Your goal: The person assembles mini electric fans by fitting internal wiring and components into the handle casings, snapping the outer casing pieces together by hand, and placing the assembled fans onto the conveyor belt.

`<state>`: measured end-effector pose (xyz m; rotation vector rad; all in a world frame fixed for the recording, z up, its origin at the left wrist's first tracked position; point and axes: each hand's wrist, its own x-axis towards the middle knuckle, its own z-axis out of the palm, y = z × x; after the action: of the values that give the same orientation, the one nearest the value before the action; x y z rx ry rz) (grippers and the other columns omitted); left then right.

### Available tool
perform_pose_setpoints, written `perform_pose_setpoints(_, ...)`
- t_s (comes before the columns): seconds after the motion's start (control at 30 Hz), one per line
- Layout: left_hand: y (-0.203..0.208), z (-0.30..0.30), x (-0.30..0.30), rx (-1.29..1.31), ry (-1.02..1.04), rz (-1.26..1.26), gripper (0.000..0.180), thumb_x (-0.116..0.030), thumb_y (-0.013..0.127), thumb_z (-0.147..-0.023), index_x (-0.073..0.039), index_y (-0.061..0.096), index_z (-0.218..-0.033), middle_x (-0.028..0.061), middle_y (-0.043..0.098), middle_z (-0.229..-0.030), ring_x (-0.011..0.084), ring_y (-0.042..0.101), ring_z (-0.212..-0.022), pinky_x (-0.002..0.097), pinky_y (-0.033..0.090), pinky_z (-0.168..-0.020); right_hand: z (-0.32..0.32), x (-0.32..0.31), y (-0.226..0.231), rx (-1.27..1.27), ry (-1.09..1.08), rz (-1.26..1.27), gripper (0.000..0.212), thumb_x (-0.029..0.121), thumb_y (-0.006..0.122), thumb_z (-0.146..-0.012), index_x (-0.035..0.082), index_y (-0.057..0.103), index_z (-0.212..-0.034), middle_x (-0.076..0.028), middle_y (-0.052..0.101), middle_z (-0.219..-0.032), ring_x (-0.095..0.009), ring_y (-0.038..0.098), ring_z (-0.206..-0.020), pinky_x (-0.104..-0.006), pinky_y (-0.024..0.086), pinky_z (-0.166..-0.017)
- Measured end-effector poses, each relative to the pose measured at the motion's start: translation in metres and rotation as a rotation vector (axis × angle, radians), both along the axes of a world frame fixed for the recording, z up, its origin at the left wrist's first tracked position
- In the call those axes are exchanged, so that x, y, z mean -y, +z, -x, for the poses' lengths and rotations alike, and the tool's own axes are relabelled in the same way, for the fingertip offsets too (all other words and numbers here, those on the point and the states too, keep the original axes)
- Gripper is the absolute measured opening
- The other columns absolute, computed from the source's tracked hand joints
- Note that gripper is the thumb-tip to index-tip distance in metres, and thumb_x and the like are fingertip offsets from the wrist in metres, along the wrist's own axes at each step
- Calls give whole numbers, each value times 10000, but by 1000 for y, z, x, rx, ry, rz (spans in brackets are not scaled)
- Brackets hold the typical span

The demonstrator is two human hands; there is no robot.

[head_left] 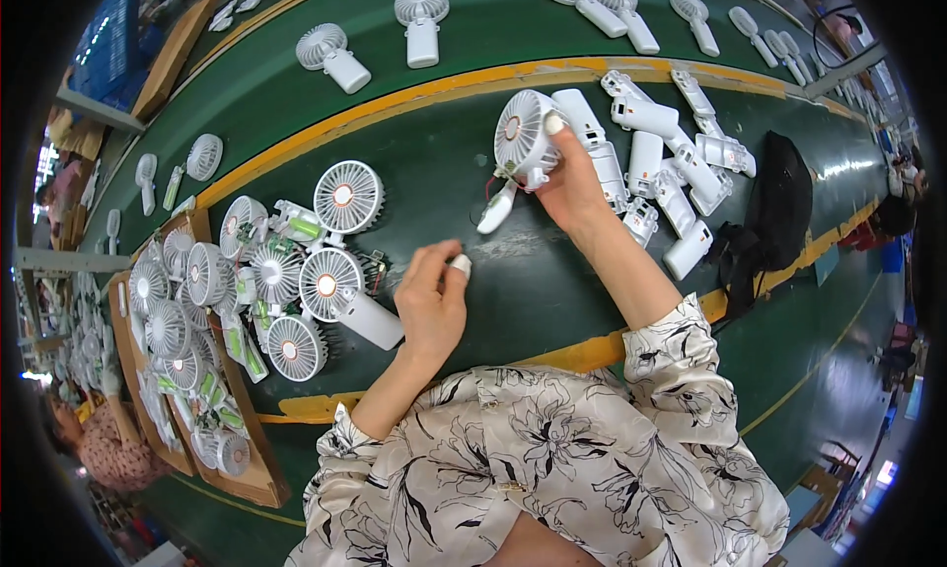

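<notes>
Both forearms come up from the near edge, bare below loose patterned sleeves. The left hand (431, 305) sits low and near, wrist bent, fingers (446, 271) curled in tight with thumb and forefinger pinched together. The right arm stretches further out, angled up and left, and the right hand (570, 182) is raised, fingers wrapped closed with the thumb tip poking up on top.

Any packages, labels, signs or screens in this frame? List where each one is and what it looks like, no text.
Blue crate or bin: far left, above the belt, boxy with dark blue walls; detail too blurred to tell.
Wooden tray: left of the person, shallow brown rectangle holding white fan heads.
Labels, signs or screens: none that can be made out.
</notes>
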<state>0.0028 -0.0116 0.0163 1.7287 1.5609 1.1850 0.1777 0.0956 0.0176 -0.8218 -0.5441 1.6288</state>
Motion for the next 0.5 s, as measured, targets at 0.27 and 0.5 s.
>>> perform_pose_setpoints(0.27,-15,-31,-34,316,-50,199,493,-90,579,-732,27,415,-1182,141,512,-1068,200,538,-883,289,451,-718,-4,16,16,-434,13,-11,560,442,408,-848,50,345,-1243,-197,428,-1216,-420,435,-1097,-580,370,-901)
perform_pose_setpoints(0.5,-7,-55,-28,-206,-82,208,583,-215,653,-656,36,440,-1138,150,533,-934,293,548,-838,369,458,-653,-17,18,13,-287,-81,-26,593,476,428,-834,39,362,-1230,-175,457,-1192,-378,455,-1094,-543,384,-912)
